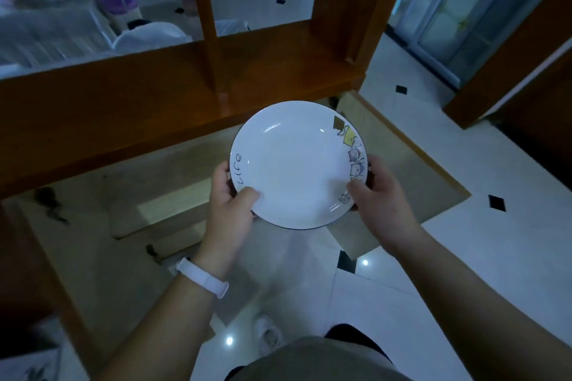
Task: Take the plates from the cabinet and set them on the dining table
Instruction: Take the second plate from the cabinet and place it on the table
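A white plate [297, 164] with a dark rim, the word "Life" on its left and cartoon cats on its right, is held level in front of me. My left hand [230, 198] grips its left edge, thumb on top. My right hand [376, 189] grips its right edge the same way. Below and behind the plate stands the wooden cabinet [154, 108], its two lower doors swung open, one at the left [62, 257] and one at the right [411, 170]. The shelves inside look pale and bare where I can see them.
The cabinet's upper part has glass doors [93, 9] with blurred containers behind. White tiled floor [495, 257] with black diamonds spreads to the right. A dark wooden frame [510, 71] and a glass door [464, 9] stand at the upper right. My shoe [269, 332] shows below.
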A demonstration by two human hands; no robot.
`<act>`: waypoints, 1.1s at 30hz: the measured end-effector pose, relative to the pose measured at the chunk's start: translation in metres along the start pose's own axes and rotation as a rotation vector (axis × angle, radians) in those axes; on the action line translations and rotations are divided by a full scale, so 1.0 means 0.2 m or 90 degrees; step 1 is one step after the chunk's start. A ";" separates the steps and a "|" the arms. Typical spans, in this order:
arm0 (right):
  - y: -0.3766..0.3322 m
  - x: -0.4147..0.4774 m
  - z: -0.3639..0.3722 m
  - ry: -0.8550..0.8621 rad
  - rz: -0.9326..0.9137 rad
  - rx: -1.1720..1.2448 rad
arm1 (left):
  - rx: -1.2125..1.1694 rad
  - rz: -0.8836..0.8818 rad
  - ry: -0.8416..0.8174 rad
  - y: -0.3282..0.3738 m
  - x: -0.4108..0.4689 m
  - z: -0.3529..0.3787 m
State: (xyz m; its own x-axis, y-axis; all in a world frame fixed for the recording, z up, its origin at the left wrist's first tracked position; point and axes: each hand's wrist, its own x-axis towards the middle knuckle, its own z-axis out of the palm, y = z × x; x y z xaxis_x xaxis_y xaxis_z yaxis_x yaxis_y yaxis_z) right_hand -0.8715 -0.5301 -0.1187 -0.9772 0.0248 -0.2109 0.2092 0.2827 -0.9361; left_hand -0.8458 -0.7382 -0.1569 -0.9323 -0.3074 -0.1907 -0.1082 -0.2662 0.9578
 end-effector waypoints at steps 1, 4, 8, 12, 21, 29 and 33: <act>-0.01 -0.03 -0.03 0.010 0.006 0.016 | -0.012 0.009 -0.021 0.03 -0.02 0.03; -0.02 -0.13 -0.14 0.044 0.015 0.050 | -0.005 0.012 -0.078 0.08 -0.10 0.12; 0.00 -0.28 -0.28 0.110 0.007 0.094 | 0.013 0.013 -0.139 0.09 -0.22 0.25; 0.07 -0.50 -0.47 0.188 0.005 0.128 | -0.001 0.011 -0.202 0.05 -0.41 0.43; 0.36 -1.22 -1.01 0.330 0.015 0.156 | 0.059 -0.024 -0.369 -0.13 -1.09 0.85; 0.65 -2.04 -1.46 0.537 0.060 0.198 | 0.118 -0.065 -0.598 -0.32 -1.82 1.27; 0.77 -2.43 -1.61 0.652 0.068 0.226 | 0.162 -0.068 -0.733 -0.40 -2.18 1.47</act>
State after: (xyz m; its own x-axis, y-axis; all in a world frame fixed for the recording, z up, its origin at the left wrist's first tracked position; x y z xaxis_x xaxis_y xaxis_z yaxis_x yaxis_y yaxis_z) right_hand -0.3753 -0.1894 -0.0688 -0.4852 0.8668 -0.1155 0.1321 -0.0579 -0.9895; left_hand -0.5323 -0.3151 -0.0867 -0.6616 0.7442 -0.0915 -0.1491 -0.0110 0.9888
